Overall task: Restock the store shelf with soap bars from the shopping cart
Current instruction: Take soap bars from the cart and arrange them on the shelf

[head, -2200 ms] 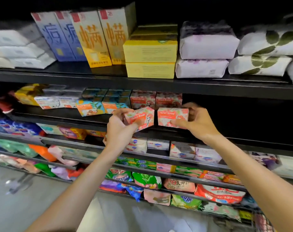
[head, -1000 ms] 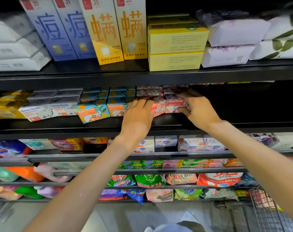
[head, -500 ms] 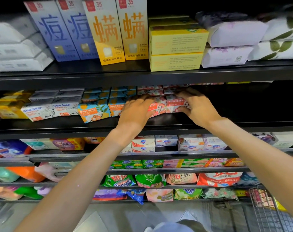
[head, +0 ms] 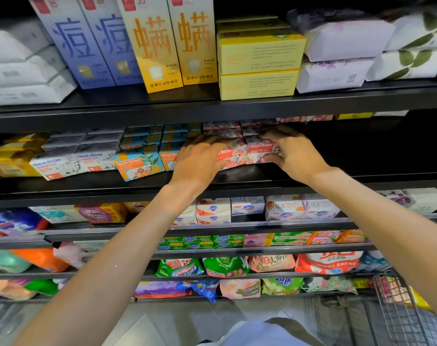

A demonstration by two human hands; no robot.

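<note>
Two pink Goat Soap boxes sit side by side on the black middle shelf [head: 237,182]. My left hand [head: 200,162] lies over the left pink box [head: 233,157], fingers curled on its top and left end. My right hand [head: 293,153] grips the right pink box [head: 260,152] at its right end. More pink boxes are stacked behind them. Blue-and-orange Goat Soap boxes [head: 137,166] and white ones [head: 70,163] stand to the left on the same shelf.
The upper shelf holds tall blue and yellow cartons [head: 157,43], yellow boxes [head: 258,66] and wrapped packs. Lower shelves carry small soap boxes [head: 284,208] and detergent bags. A wire shopping cart [head: 399,310] shows at the bottom right. The middle shelf right of my right hand is dark.
Both hands carried the two pink boxes from the shelf's front edge deeper onto the middle shelf and set them down against the stacked pink boxes. Over the last second they barely shifted.
</note>
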